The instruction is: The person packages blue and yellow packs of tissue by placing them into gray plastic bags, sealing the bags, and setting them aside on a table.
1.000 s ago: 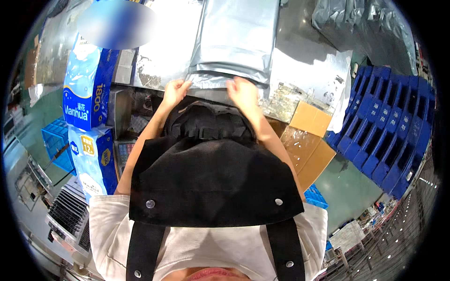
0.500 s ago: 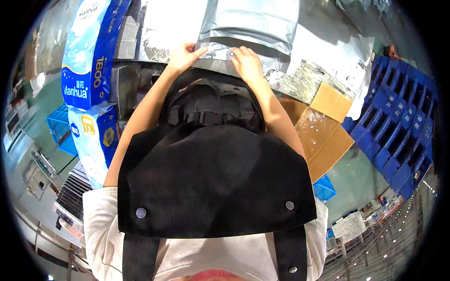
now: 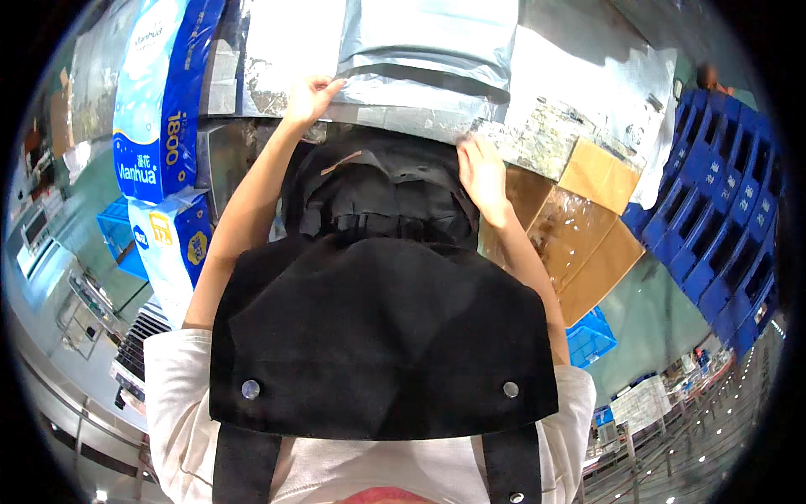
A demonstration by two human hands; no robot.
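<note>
One grey bag (image 3: pixel 430 38)—contents unclear—at left hand (image 3: pixel 311 100)

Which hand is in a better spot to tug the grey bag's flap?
Probably the left hand: it touches the left corner of the grey bag's flap. The right hand is by the table's edge, off the bag.

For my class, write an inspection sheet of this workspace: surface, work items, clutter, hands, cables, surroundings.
Surface: worktop, scuffed along its near edge.
Job's things: grey plastic bag, lying on the worktop.
Clutter: blue-and-white packs at left; cardboard box at right.
Hands: left hand at the bag's near left corner, grip unclear; right hand by the worktop's near edge, apart from the bag.
Cables: nothing seen.
Surroundings: blue crate and blue slatted frame at right.
</note>
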